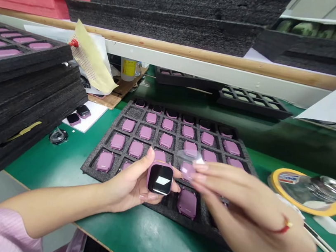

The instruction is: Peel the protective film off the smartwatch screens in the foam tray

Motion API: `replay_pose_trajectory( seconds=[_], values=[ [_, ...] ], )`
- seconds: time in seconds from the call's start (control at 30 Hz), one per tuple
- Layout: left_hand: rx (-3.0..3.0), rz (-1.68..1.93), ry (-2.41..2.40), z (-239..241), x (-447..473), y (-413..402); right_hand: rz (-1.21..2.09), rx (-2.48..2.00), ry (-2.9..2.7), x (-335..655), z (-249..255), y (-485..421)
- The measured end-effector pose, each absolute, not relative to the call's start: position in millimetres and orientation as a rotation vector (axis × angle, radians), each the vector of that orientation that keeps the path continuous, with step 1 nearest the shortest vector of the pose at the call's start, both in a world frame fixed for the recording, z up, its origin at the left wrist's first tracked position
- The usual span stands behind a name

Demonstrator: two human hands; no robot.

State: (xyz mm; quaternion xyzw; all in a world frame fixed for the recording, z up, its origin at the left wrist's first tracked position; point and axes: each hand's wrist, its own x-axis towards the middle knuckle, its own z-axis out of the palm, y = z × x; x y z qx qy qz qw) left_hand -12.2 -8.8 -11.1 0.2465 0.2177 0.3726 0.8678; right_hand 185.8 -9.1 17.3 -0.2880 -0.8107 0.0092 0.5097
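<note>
My left hand [135, 184] is closed around a purple-framed smartwatch body [160, 178], its black glass face turned up and reflecting light. To its right, my right hand [247, 204] pinches a thin clear film [186, 157] between thumb and fingers, apart from the watch face. Under both hands lies a black foam tray [95, 169] with square pockets. Most pockets in view hold purple watch bodies [146, 132] with their backs up; those along the far row [172, 113] show dark faces. My right hand and wrist hide the tray's near right part.
Stacked foam trays [19, 92] rise at the left. Two watches [73, 119] lie on white paper beside them. A yellow tape roll [286, 176] carries a metal-topped container [331, 188] at the right, near tweezers and sticks [323, 244]. A shelf [196, 55] with foam slabs crosses the back.
</note>
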Motion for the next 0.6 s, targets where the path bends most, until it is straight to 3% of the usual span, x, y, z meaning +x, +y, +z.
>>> replay_pose_trajectory(
  seconds=[0.47,0.6],
  values=[
    [0.617,0.821,0.542,-9,-10,-11,-0.110,-0.637,-2.215,172,10,-24],
    [0.729,0.867,0.577,-13,-7,-14,0.031,-0.788,-2.173,161,8,-23]
  ],
)
